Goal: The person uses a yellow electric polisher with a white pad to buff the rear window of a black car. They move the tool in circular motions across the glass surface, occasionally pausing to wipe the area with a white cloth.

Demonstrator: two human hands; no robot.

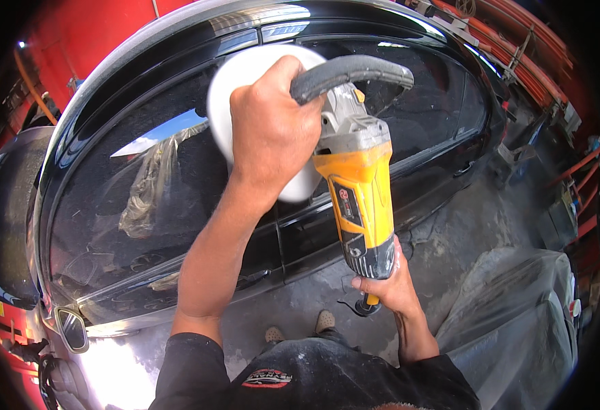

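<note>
A yellow and grey car polisher [363,184] spans both my hands, its body pointing back toward me. Around the left side of its black hoop handle [355,74], the fingers of my left hand [273,130] are wrapped. My right hand [390,283] grips the dark rear end of the polisher, near where the cord leaves it. The round white polishing pad [232,75] shows blurred behind my left hand, over the side of a black car [293,239] at the window pillar. My left hand and forearm hide part of the pad.
A side mirror [72,329] sticks out at the lower left. Grey plastic sheeting [512,307] covers something at the right. Red racks [529,68] with long parts stand at the upper right. A second dark car [13,212] is at the far left.
</note>
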